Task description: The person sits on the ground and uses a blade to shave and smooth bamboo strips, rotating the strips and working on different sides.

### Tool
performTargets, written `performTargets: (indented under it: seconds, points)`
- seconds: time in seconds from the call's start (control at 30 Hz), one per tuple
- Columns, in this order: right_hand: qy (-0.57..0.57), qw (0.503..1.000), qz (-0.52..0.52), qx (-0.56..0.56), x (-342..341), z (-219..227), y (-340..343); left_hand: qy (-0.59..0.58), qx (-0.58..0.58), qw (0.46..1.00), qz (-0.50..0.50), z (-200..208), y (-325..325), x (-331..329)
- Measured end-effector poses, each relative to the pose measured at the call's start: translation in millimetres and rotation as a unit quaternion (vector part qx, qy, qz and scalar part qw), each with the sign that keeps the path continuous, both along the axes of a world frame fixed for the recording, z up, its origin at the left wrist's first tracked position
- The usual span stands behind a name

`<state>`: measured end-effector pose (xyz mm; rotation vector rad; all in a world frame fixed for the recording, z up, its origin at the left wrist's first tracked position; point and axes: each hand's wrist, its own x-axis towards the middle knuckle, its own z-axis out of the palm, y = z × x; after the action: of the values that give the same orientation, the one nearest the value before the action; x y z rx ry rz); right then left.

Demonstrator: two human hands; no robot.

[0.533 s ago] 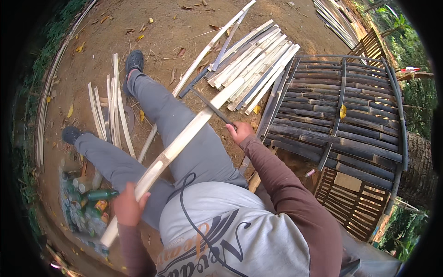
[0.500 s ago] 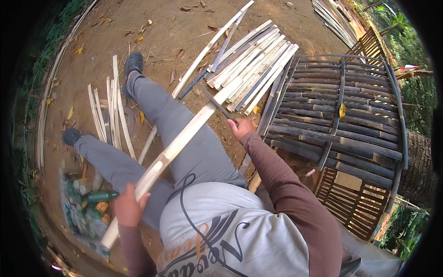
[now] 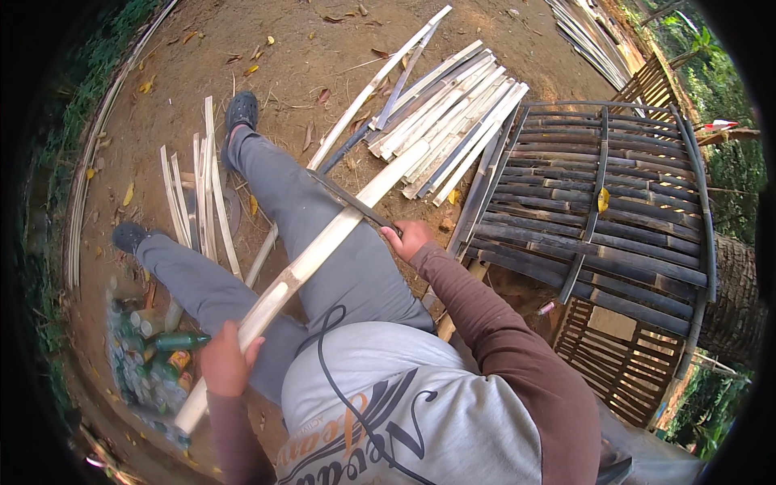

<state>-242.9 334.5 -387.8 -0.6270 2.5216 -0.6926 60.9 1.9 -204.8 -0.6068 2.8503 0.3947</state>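
A long pale split bamboo strip (image 3: pixel 319 252) lies slantwise across my thighs, its far end over a heap of cut strips. My left hand (image 3: pixel 228 360) is closed round the strip near its lower end. In my right hand (image 3: pixel 409 240) is the handle of a long dark-bladed knife (image 3: pixel 353 201). The blade rests across the strip's upper side, partway up from my right knee, with its tip reaching past the left edge. Most of the handle is hidden by my fingers.
Several pale strips (image 3: pixel 453 113) are heaped ahead, and more strips (image 3: pixel 212 194) lie by my left foot. A dark slatted bamboo frame (image 3: pixel 590 202) stands at the right. Bottles, one a green bottle (image 3: pixel 179 341), lie piled at the left.
My right hand has drawn the knife down along the strip toward me. My left hand keeps its hold, and the strip has hardly moved.
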Motion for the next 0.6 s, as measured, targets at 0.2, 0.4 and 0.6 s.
performTargets:
  seconds: [0.2,0.4,0.6]
  points:
    - [-0.003,0.969,-0.246,0.024,-69.6,-49.0,6.4,-0.002,0.005,1.000,0.003,14.0,2.2,-12.0]
    - [-0.046,0.948,-0.313,0.029,-129.3,-53.7,27.5,-0.023,-0.010,1.000,0.011,9.7,-0.5,0.2]
    - [-0.029,0.983,-0.179,-0.040,-23.1,-45.2,23.7,-0.014,0.013,0.999,0.026,-2.4,11.2,-3.9]
